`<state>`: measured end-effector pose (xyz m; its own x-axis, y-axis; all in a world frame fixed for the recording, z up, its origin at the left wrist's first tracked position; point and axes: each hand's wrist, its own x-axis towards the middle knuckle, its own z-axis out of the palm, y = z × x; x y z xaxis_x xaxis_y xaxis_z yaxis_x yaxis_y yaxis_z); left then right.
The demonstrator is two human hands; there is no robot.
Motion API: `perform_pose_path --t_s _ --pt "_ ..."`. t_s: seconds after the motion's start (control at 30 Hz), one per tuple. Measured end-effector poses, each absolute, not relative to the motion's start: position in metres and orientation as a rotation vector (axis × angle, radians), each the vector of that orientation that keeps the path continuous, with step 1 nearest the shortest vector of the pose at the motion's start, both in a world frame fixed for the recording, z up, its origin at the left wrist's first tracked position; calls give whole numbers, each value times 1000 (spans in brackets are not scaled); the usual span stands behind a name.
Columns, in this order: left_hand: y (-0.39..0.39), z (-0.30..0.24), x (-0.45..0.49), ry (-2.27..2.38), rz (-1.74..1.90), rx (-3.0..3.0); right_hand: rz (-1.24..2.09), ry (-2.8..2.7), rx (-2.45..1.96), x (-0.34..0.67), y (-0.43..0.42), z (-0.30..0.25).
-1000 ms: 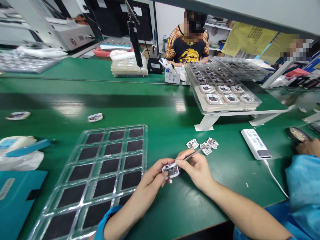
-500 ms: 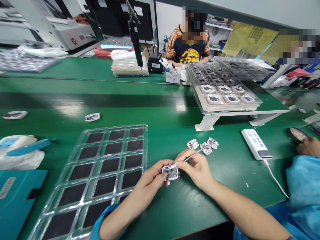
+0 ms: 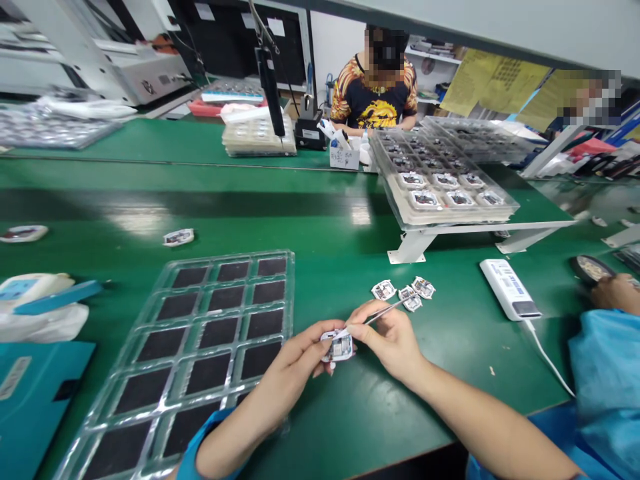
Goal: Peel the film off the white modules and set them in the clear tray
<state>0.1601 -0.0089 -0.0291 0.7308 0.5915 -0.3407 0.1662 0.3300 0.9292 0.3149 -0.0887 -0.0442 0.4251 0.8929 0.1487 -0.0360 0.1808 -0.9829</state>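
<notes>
My left hand pinches a small white part with a circuit board just above the green table. My right hand grips metal tweezers, and their tip touches the top edge of that part. Three similar small parts lie on the table just beyond my right hand. A clear plastic tray with dark empty pockets lies to the left of my left hand.
A raised white stand carries stacked trays of parts at the back right. A white power bank with a cable lies to the right. A co-worker's hand and blue sleeve are at the right edge. Another person sits across the table. Loose parts lie at left.
Both hands with the part and tweezers stayed almost in place. The view shifted slightly, nothing was let go or picked up.
</notes>
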Motion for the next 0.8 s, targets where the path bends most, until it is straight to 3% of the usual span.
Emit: perform_pose_path --t_s 0.23,0.33,0.47,0.8 --pt "9 -17 147 796 395 1651 450 -1089 -1132 315 -99 -36" --pt "57 -12 128 1105 525 2072 415 -1147 -1133 315 -102 -37" --pt "135 -9 98 1481 650 2203 439 -1195 -1134 309 -104 -41" --pt "172 -25 83 1640 226 2435 407 -1210 -1132 302 -101 -29"
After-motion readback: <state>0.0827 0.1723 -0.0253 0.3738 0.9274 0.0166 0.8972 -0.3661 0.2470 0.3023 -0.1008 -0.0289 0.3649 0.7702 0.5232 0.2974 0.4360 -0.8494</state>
